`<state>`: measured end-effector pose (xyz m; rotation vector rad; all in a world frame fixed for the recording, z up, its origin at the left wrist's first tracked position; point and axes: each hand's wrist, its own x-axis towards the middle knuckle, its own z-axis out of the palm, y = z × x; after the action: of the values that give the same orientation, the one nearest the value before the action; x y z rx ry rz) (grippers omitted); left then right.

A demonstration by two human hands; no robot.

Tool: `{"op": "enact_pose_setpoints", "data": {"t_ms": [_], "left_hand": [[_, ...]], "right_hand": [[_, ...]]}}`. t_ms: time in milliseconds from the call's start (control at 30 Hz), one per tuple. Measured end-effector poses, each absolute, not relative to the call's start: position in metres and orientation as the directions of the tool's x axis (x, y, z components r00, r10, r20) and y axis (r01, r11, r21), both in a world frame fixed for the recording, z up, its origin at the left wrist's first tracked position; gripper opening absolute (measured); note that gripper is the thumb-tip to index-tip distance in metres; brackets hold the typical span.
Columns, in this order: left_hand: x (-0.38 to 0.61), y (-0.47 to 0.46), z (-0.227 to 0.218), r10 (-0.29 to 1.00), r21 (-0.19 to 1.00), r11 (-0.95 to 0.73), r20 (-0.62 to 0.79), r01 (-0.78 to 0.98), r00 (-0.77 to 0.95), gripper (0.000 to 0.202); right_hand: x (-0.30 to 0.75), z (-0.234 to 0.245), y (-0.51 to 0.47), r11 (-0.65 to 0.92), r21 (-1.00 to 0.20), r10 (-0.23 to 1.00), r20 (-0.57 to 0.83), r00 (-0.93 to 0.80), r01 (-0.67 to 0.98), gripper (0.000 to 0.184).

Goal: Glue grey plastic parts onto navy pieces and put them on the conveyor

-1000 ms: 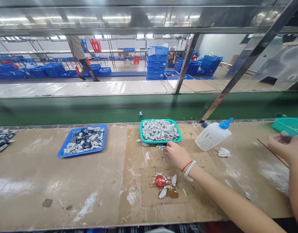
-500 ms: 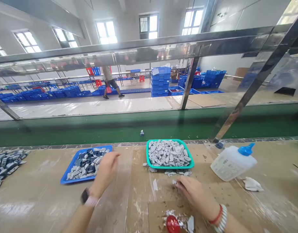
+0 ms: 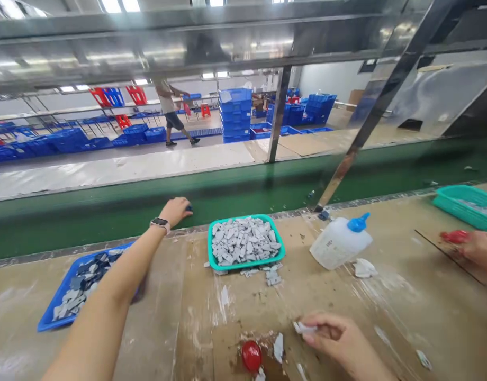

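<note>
My left hand reaches over the green belt, its fingers closed on a small dark plastic piece. Lower right, my right hand pinches a light grey plastic piece between thumb and fingers. A red round object sits near it on the stained cardboard, with a loose grey piece alongside. Grey pieces fill the teal tray in the middle. My left forearm partly covers a blue tray of dark and grey pieces.
A white bottle with a blue cap leans beside crumpled tissue. At right, another person's hand is by a red object and a teal basket. Metal posts rise beyond the belt. Someone walks behind.
My left hand has gone from the blue tray out over the belt. The right hand has come lower and nearer to me with a grey piece. The view has turned down and right.
</note>
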<state>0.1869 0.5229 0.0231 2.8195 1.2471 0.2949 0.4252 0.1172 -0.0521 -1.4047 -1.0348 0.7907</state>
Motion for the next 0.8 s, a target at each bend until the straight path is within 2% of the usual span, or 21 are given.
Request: {"op": "enact_pose_setpoints", "data": {"t_ms": [33, 67, 167, 267, 333, 400, 467, 633, 800], "left_hand": [[0.182, 0.514, 0.028, 0.755, 0.136, -0.653, 0.203, 0.745, 0.624, 0.027], [0.177, 0.501, 0.032, 0.772, 0.161, -0.629, 0.246, 0.760, 0.587, 0.031], [0.154, 0.443, 0.044, 0.811, 0.275, -0.568, 0.346, 0.775, 0.472, 0.040], [0.126, 0.364, 0.047, 0.831, 0.404, -0.542, 0.390, 0.737, 0.397, 0.034], [0.108, 0.309, 0.041, 0.859, 0.584, -0.511, 0.377, 0.630, 0.346, 0.026], [0.096, 0.259, 0.028, 0.910, 0.801, -0.406, 0.309, 0.441, 0.277, 0.023], [0.089, 0.218, 0.012, 0.956, 0.923, -0.258, 0.201, 0.284, 0.214, 0.021], [0.093, 0.156, -0.015, 0.997, 0.991, -0.007, -0.002, 0.136, 0.071, 0.017], [0.114, 0.134, -0.015, 0.986, 0.985, 0.132, -0.143, 0.114, 0.087, 0.022]], "right_hand": [[0.425, -0.043, 0.114, 0.022, -0.986, 0.969, 0.062, 0.239, 0.167, 0.010], [0.423, -0.035, 0.111, -0.008, -0.980, 0.979, 0.033, 0.204, 0.198, 0.014], [0.408, -0.016, 0.099, -0.053, -0.953, 0.956, 0.037, 0.290, 0.297, 0.019], [0.385, -0.013, 0.085, -0.001, -0.909, 0.948, 0.131, 0.289, 0.416, 0.021], [0.371, -0.020, 0.077, 0.045, -0.875, 0.945, 0.193, 0.262, 0.482, 0.022], [0.361, -0.029, 0.070, 0.075, -0.842, 0.948, 0.227, 0.225, 0.534, 0.024], [0.355, -0.037, 0.064, 0.082, -0.812, 0.955, 0.231, 0.188, 0.578, 0.026], [0.352, -0.042, 0.057, 0.071, -0.752, 0.973, 0.198, 0.121, 0.656, 0.030], [0.353, -0.036, 0.055, 0.047, -0.774, 0.987, 0.133, 0.090, 0.631, 0.028]]}}
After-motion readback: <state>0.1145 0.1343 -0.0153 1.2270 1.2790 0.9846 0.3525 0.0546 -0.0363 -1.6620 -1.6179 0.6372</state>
